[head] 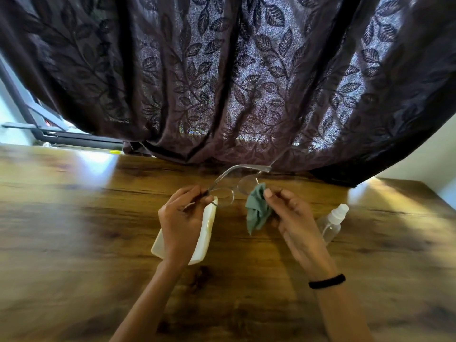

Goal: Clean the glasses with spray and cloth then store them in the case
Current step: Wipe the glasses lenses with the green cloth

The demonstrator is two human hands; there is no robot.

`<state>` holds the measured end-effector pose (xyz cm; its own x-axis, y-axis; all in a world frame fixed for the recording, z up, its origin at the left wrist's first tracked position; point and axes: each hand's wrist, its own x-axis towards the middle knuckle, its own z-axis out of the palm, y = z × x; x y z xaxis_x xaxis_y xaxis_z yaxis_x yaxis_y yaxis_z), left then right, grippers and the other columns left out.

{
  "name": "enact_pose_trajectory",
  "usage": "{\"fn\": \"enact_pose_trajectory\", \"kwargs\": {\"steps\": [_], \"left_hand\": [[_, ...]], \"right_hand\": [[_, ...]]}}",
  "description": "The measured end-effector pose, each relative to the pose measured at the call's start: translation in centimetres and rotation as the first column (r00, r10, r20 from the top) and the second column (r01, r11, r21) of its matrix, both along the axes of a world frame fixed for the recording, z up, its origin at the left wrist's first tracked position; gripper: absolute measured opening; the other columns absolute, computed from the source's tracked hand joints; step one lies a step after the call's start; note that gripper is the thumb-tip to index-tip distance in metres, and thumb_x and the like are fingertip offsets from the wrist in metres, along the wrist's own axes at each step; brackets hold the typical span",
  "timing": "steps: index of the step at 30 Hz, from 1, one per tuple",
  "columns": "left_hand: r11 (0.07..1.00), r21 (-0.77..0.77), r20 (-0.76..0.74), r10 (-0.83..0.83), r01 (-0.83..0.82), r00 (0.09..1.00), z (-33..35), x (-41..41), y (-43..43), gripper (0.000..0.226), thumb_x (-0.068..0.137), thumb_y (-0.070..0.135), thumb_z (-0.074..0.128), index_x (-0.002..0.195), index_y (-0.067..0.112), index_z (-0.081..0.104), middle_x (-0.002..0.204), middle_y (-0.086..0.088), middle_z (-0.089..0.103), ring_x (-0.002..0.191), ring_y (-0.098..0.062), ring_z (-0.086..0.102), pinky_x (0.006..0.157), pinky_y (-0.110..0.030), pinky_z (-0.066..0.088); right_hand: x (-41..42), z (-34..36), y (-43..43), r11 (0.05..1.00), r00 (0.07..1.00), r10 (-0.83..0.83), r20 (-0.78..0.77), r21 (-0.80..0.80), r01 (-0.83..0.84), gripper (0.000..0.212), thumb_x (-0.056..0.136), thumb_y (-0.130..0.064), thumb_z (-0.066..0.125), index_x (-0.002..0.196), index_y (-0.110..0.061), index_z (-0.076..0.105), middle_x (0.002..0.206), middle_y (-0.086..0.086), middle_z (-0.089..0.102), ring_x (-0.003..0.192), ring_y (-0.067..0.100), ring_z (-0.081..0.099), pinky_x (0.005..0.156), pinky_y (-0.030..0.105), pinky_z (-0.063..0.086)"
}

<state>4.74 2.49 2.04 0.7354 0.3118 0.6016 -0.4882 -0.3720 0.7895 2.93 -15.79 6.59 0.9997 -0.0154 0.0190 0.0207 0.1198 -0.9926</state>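
Observation:
Clear-framed glasses (234, 186) hang in the air over the wooden table (74, 218), temples unfolded and pointing away from me. My left hand (182, 218) pinches them at the left lens corner. My right hand (288, 208) grips a green cloth (256, 211) that touches the right lens and hangs below it. A cream glasses case (204, 238) lies on the table under my left hand, partly hidden by it. A clear spray bottle (333, 223) with a white cap lies on its side just right of my right hand.
A dark leaf-patterned curtain (222, 82) hangs along the table's far edge, just behind the glasses. A window frame (49, 129) shows at the far left. A black band circles my right wrist (327, 281).

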Motion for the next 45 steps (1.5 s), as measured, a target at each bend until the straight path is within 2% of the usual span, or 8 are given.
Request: {"fn": "enact_pose_trajectory", "kwargs": {"steps": [3,6,12,18,26,30,40,45], "left_hand": [[1.0,0.028,-0.007,0.002,-0.001,1.0,0.1,-0.3,-0.2,0.022,0.073,0.01,0.071,0.094,0.003,0.07,0.09,-0.003,0.07,0.081,-0.004,0.064,0.074,-0.008,0.049],[1.0,0.014,0.019,-0.001,0.0,1.0,0.3,-0.6,-0.6,0.022,0.071,0.01,0.071,0.092,0.003,0.07,0.088,-0.001,0.068,0.08,-0.005,0.064,0.074,-0.008,0.048],[0.999,0.032,0.048,0.015,-0.016,0.999,0.0,-0.6,-0.8,0.019,0.071,0.003,0.072,0.091,0.004,0.071,0.086,0.0,0.068,0.077,-0.008,0.064,0.072,-0.014,0.051],[1.0,-0.014,0.062,0.012,-0.011,0.998,0.1,-0.6,-1.0,0.02,0.073,0.012,0.069,0.093,0.008,0.07,0.086,0.008,0.065,0.081,-0.006,0.062,0.073,-0.009,0.048],[0.999,-0.011,0.05,0.051,-0.05,0.997,-0.4,-0.6,-1.1,0.028,0.072,-0.002,0.071,0.095,0.012,0.068,0.084,0.01,0.065,0.08,0.008,0.059,0.071,-0.007,0.046],[0.996,-0.035,0.073,0.089,-0.086,0.993,-0.4,-0.2,-0.5,0.027,0.072,-0.006,0.07,0.094,0.009,0.069,0.083,0.006,0.064,0.079,0.01,0.059,0.07,-0.006,0.045],[0.996,-0.072,0.08,0.051,-0.045,0.996,0.0,-0.3,-0.7,0.03,0.073,-0.003,0.069,0.095,0.018,0.065,0.085,0.016,0.062,0.08,0.008,0.06,0.072,-0.005,0.044],[0.995,-0.086,0.087,0.063,-0.056,0.994,0.1,-0.3,-0.8,0.032,0.073,-0.003,0.07,0.095,0.019,0.065,0.084,0.015,0.062,0.08,0.007,0.06,0.071,-0.006,0.045]], "right_hand": [[-0.2,0.2,1.6,0.942,0.975,-0.039,0.218,-0.317,0.108,0.021,0.086,-0.01,0.058,0.098,-0.024,0.067,0.104,-0.008,0.068,0.1,0.004,0.061,0.082,0.018,0.051],[-0.6,-0.4,3.5,0.851,0.906,-0.001,0.422,-0.475,0.222,0.024,0.09,-0.005,0.053,0.107,-0.016,0.065,0.114,-0.004,0.064,0.107,0.0,0.056,0.091,0.015,0.047],[-0.8,-1.9,5.6,0.618,0.797,0.024,0.604,-0.635,0.463,0.029,0.085,0.002,0.058,0.111,-0.009,0.064,0.112,0.005,0.067,0.108,0.017,0.058,0.096,0.027,0.044],[-0.3,-1.2,5.6,0.524,0.814,-0.018,0.58,-0.688,0.502,0.02,0.084,-0.007,0.062,0.103,-0.009,0.066,0.102,0.006,0.064,0.095,0.016,0.058,0.081,0.032,0.053],[-0.2,-0.2,6.6,0.616,0.835,0.059,0.547,-0.679,0.4,0.011,0.081,-0.004,0.064,0.091,-0.006,0.069,0.087,0.004,0.066,0.085,-0.005,0.042,0.078,0.001,0.035],[-0.3,-0.7,6.3,0.609,0.863,0.147,0.483,-0.732,0.306,0.018,0.084,-0.009,0.062,0.101,-0.013,0.068,0.095,0.001,0.062,0.09,0.005,0.048,0.077,0.008,0.038],[0.4,-0.6,6.1,0.476,0.842,0.057,0.536,-0.756,0.449,0.013,0.087,-0.011,0.059,0.095,-0.013,0.068,0.094,0.004,0.065,0.091,0.018,0.058,0.075,0.027,0.049],[0.7,-0.4,6.5,0.595,0.825,0.023,0.565,-0.67,0.443,0.013,0.084,-0.008,0.062,0.094,-0.01,0.069,0.092,0.003,0.066,0.087,0.006,0.057,0.073,0.018,0.049]]}}
